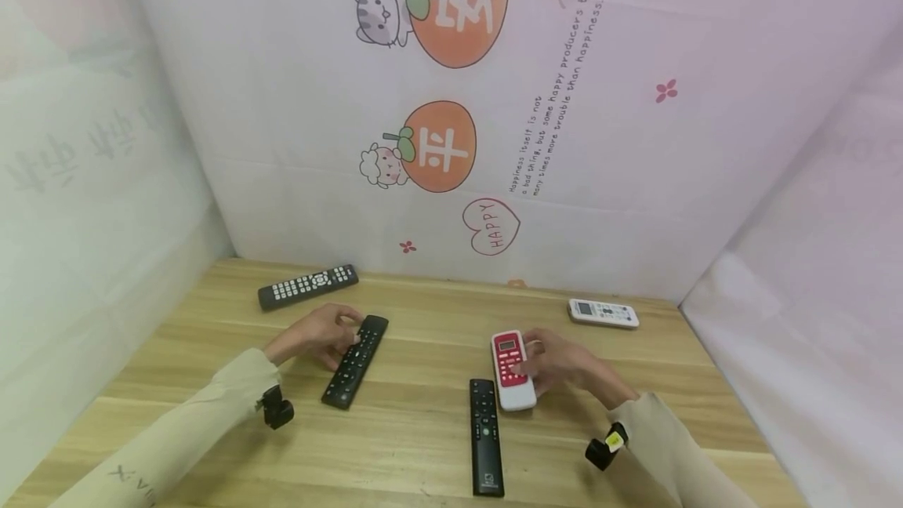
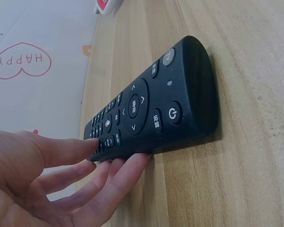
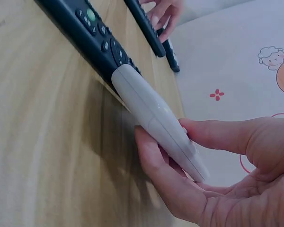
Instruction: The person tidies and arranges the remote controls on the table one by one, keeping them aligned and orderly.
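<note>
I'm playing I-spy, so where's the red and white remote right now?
In the head view, the red and white remote is a little right of centre, held in the right hand, just right of an untouched black remote.

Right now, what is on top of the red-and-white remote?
The thumb of the right hand rests on the red-and-white remote, at the edge of its red panel. The small screen is uncovered; whatever lies beneath the thumb cannot be seen.

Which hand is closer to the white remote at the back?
Right. The right hand, pinching the red-and-white remote, is in front and left of the white remote; the left hand is far to its left, holding a black remote.
</note>
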{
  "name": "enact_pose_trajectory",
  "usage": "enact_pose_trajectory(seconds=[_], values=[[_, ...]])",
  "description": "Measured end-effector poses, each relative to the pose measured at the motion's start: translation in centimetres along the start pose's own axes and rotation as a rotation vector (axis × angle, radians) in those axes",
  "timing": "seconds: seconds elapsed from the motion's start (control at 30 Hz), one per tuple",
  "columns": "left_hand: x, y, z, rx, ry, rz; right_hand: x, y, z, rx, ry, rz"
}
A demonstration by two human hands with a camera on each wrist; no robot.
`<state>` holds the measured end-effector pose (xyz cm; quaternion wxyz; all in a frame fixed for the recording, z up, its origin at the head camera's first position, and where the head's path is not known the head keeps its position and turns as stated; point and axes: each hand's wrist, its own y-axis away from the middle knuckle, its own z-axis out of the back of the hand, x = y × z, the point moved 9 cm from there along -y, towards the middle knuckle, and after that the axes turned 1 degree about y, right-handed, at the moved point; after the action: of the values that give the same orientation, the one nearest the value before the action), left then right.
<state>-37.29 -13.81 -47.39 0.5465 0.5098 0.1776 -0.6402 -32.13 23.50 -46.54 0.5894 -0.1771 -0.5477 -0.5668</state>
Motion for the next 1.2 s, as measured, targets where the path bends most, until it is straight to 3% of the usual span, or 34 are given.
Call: enact_pose_trajectory(seconds=[0.33,0.77,1.03,1.2], values=[[0.2,0.1,0.0,-0.005,-0.005,-0.004,0.0,1.0,0.1,0.024,-0.102,0.018],[-0.1,0.0,0.0,0.009,0.004,-0.023,0.7,3.7,-0.1,0.012,-0.053,0.042],[-0.3,0.0,-0.1,0.006,-0.022,-0.026,-0.6,4.2,-0.4,-0.068,-0.013,-0.055],[-0.3,0.1,0.0,-0.014,-0.047,-0.016,-0.9,4.2,-0.5,-0.087,0.004,-0.052]])
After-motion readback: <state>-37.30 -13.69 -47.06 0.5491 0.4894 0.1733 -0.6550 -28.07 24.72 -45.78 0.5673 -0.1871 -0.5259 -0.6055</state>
